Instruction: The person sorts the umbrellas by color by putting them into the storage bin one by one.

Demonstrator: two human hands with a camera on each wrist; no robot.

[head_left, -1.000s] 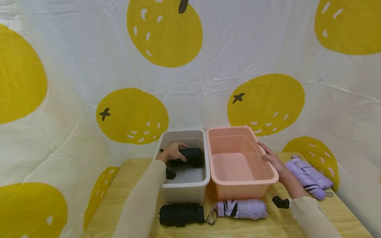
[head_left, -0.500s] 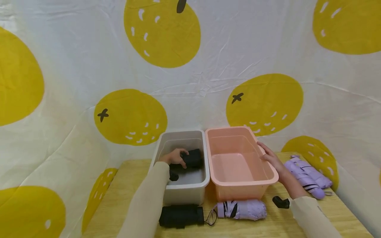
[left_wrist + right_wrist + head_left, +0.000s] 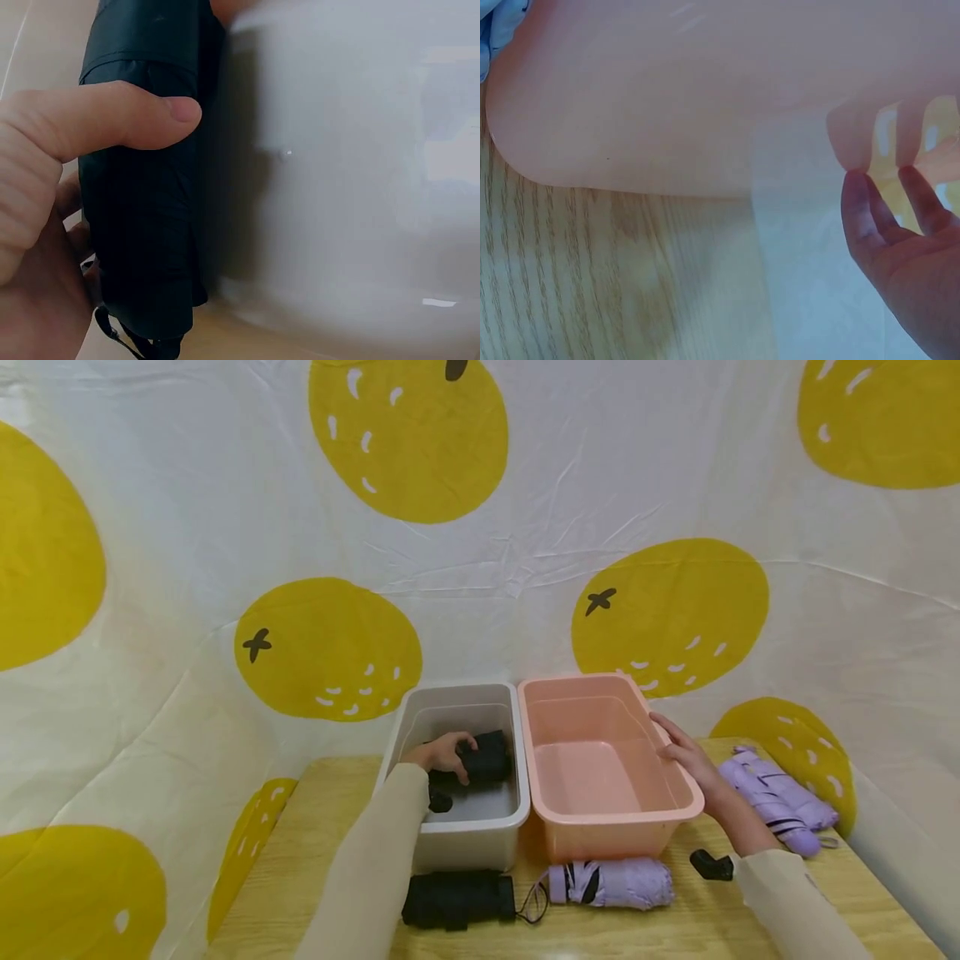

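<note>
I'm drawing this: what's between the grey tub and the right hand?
The pink tub sits between the grey tub and the right hand, as the head view shows.

Found no readable text, label, brand or number on the black folding umbrellas (image 3: 459,900), the lilac folding umbrellas (image 3: 618,885), the grey tub (image 3: 468,847) or the pink tub (image 3: 611,839). Noted on the fabric backdrop (image 3: 517,643) only dark cross-shaped marks (image 3: 600,601), printed on yellow fruit (image 3: 330,652), not lettering.
</note>
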